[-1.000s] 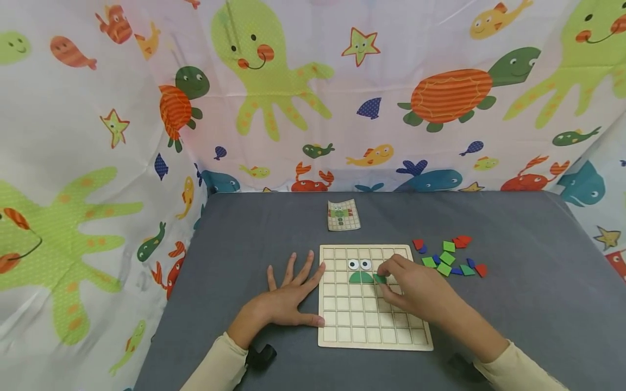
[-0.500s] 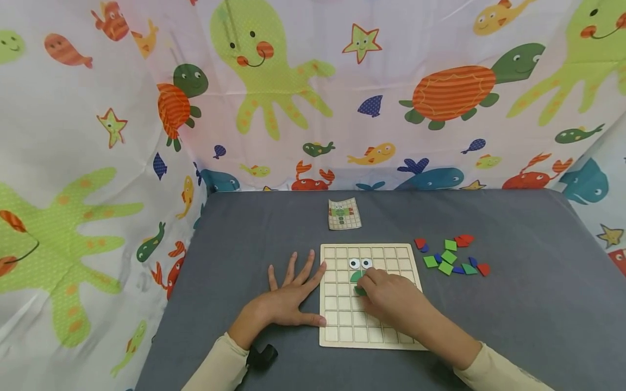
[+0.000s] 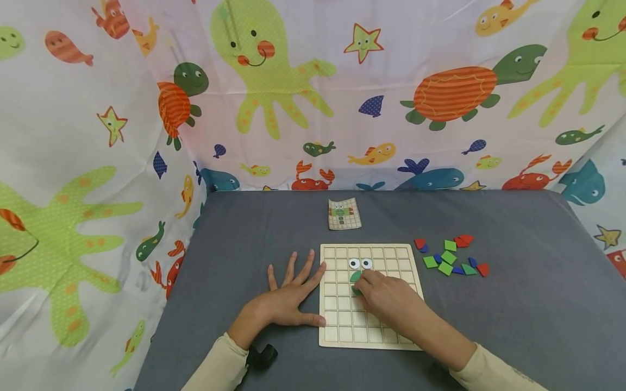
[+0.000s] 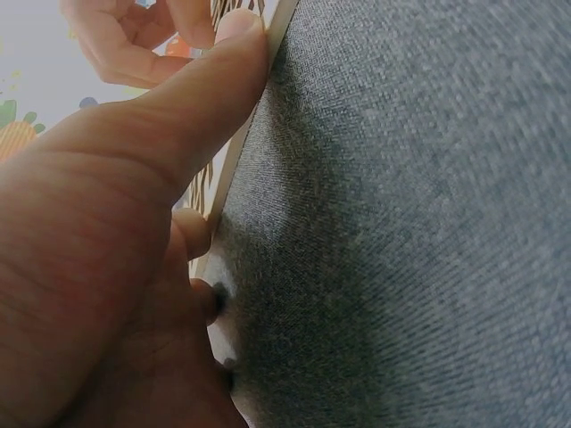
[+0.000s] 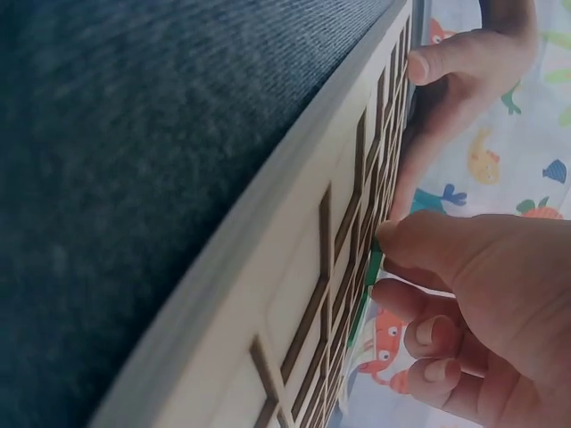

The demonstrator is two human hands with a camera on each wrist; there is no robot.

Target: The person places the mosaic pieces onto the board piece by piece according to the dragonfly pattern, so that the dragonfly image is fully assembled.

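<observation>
A wooden grid board [image 3: 342,320] lies on the grey table. Two round eye tiles [image 3: 354,263] sit side by side in its upper cells, with a rounded green tile [image 3: 355,276] directly below them, partly covered by my right hand [image 3: 393,298]. That hand pinches another green tile [image 5: 374,266] between thumb and index finger, right at the board's surface, one row under the first green one. My left hand [image 3: 286,301] is spread flat on the table, its thumb [image 4: 241,53] and index fingertip touching the board's left edge.
Right of the board lie several loose tiles: green squares [image 3: 448,257], red ones [image 3: 483,270] and blue ones [image 3: 457,270]. A small pattern card [image 3: 344,214] lies behind the board. A sea-animal curtain [image 3: 293,108] hangs along the table's far side.
My right hand has carried the green tile leftward and down, from beside the upper green shapes to the row below them, shifting only slightly in the last half second. The left hand stays put.
</observation>
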